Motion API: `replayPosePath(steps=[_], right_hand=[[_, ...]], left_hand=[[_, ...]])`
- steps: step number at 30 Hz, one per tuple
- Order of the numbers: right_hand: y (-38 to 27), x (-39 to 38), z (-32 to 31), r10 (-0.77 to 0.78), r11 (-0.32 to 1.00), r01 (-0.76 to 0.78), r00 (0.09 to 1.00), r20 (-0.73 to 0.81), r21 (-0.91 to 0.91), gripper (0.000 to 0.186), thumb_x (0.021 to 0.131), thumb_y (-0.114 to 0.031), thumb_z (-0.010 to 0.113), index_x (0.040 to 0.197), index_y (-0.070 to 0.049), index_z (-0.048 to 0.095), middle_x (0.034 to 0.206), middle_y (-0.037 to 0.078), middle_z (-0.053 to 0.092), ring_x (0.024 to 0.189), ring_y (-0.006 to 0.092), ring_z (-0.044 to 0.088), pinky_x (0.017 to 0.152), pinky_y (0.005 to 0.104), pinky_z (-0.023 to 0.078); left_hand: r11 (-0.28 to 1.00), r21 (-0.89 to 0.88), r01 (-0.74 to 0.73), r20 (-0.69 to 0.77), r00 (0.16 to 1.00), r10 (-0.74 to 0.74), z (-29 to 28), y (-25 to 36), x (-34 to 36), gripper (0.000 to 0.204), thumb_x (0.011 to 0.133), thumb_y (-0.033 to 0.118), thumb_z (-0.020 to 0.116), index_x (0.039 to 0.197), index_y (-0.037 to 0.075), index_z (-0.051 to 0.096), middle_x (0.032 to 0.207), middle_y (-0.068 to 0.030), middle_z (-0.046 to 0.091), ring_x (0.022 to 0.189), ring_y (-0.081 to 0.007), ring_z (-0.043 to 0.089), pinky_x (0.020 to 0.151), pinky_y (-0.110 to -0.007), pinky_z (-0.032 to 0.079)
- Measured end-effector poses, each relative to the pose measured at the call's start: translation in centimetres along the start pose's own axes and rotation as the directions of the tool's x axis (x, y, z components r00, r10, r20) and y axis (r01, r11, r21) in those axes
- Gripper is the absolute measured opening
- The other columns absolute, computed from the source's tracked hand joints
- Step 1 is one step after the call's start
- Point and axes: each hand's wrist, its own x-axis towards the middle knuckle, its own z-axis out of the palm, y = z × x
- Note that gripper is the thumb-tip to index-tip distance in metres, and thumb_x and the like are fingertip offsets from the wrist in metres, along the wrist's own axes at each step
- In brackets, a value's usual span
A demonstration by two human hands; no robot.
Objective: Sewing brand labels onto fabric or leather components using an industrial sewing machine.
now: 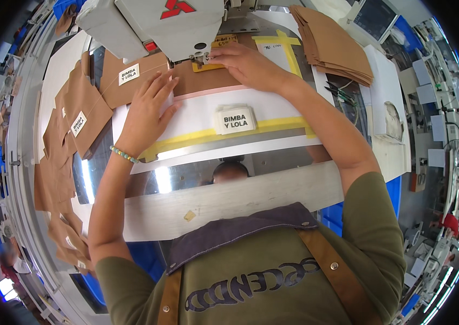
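Observation:
A brown fabric panel (pixel 202 81) lies beneath the needle and presser foot (pixel 199 57) of a white sewing machine (pixel 172 24). My left hand (pixel 148 111) rests with fingers outstretched at the panel's left front edge. To the right of the presser foot, my right hand (pixel 251 66) lies flat, its fingers reaching toward the foot over a yellow plate (pixel 207 67). What its fingertips touch is partly hidden. In front of the panel sits a stack of white printed labels (pixel 235 119). Left of the needle, another brown panel (pixel 115 81) carries a white label.
Several labelled brown panels (pixel 69 135) hang in a heap down the left side. A pile of plain brown pieces (pixel 332 46) lies back right, with scissors-like tools (pixel 340 93) nearby. Yellow tape (pixel 213 138) borders the white work sheet. A control screen (pixel 375 21) stands at far right.

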Motion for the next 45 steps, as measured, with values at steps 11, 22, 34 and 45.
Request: replayPosePath(steps=[11, 22, 34, 45], right_hand=[[4.7, -5.8, -6.8, 0.197, 0.98, -0.169, 0.837, -0.51, 0.101, 0.028, 0.105, -0.009, 0.063, 0.129, -0.009, 0.078, 0.141, 0.005, 0.073, 0.122, 0.0248, 0.07, 0.105, 0.0365, 0.056], [7.1, -6.5, -6.5, 0.363, 0.925, -0.196, 0.713, -0.6, 0.326, 0.022, 0.109, -0.01, 0.065, 0.124, -0.008, 0.08, 0.133, 0.003, 0.076, 0.109, 0.0103, 0.069, 0.096, 0.0262, 0.055], [7.0, -7.0, -6.8, 0.383, 0.921, -0.248, 0.725, -0.573, 0.302, 0.021, 0.108, -0.01, 0.066, 0.122, -0.007, 0.08, 0.133, 0.005, 0.076, 0.119, 0.0134, 0.07, 0.099, 0.0284, 0.056], [7.5, -7.0, -6.7, 0.359, 0.933, -0.278, 0.741, -0.567, 0.227, 0.019, 0.107, -0.011, 0.068, 0.12, -0.009, 0.082, 0.129, 0.002, 0.078, 0.115, 0.0131, 0.07, 0.092, 0.0263, 0.054]], left_hand=[[0.998, -0.026, -0.049, 0.021, 0.999, 0.05, 0.6, 0.1, 1.6, 0.055, 0.099, 0.02, 0.074, 0.15, 0.004, 0.06, 0.163, -0.0127, 0.054, 0.151, -0.0412, 0.047, 0.126, -0.05, 0.04], [0.998, -0.002, -0.07, 0.011, 0.997, 0.07, 1.8, 0.7, 3.6, 0.052, 0.102, 0.021, 0.072, 0.15, 0.005, 0.062, 0.161, -0.0121, 0.057, 0.142, -0.0392, 0.051, 0.124, -0.047, 0.041], [0.998, -0.038, -0.044, 0.062, 0.997, 0.046, 3.0, 0.2, 3.6, 0.045, 0.103, 0.024, 0.073, 0.145, 0.01, 0.069, 0.16, -0.0071, 0.058, 0.151, -0.0375, 0.045, 0.127, -0.05, 0.038], [0.994, -0.069, -0.082, 0.041, 0.996, 0.085, 2.8, 0.1, 3.8, 0.042, 0.102, 0.024, 0.073, 0.142, 0.011, 0.072, 0.157, -0.0059, 0.061, 0.146, -0.0337, 0.05, 0.122, -0.047, 0.041]])
